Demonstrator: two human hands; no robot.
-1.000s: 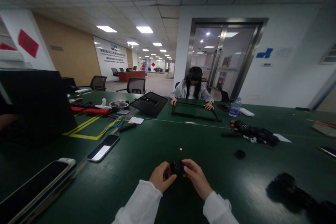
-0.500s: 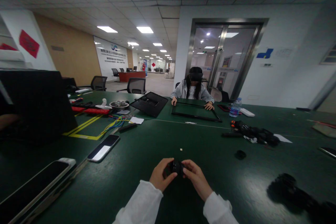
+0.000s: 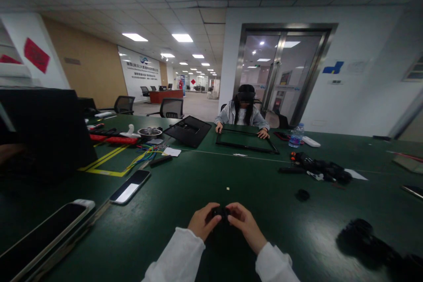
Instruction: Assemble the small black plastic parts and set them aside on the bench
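Between my two hands, just above the green table (image 3: 185, 185), is a small black rounded part (image 3: 220, 213); its exact kind is too dark to make out. My left hand (image 3: 204, 220) pinches it from the left between thumb and fingers. From the right, my right hand (image 3: 243, 224) grips its other side the same way. Fingers cover much of the part. Beyond the hands lies a tiny pale square piece (image 3: 228, 188). A small black ring-like piece (image 3: 302, 194) rests to the right.
Two phones, one nearer (image 3: 46, 233) and one farther (image 3: 130, 186), lie at left near coloured wires (image 3: 145, 158). Black jointed assemblies (image 3: 322, 167) lie at right with a water bottle (image 3: 296, 135) behind. Across the table, a person (image 3: 243, 108) holds a black frame (image 3: 246, 146).
The black part has turned or tilted slightly between my fingers and looks flatter. My right hand has shifted a little left, and both hands sit slightly lower. The other person stays still.
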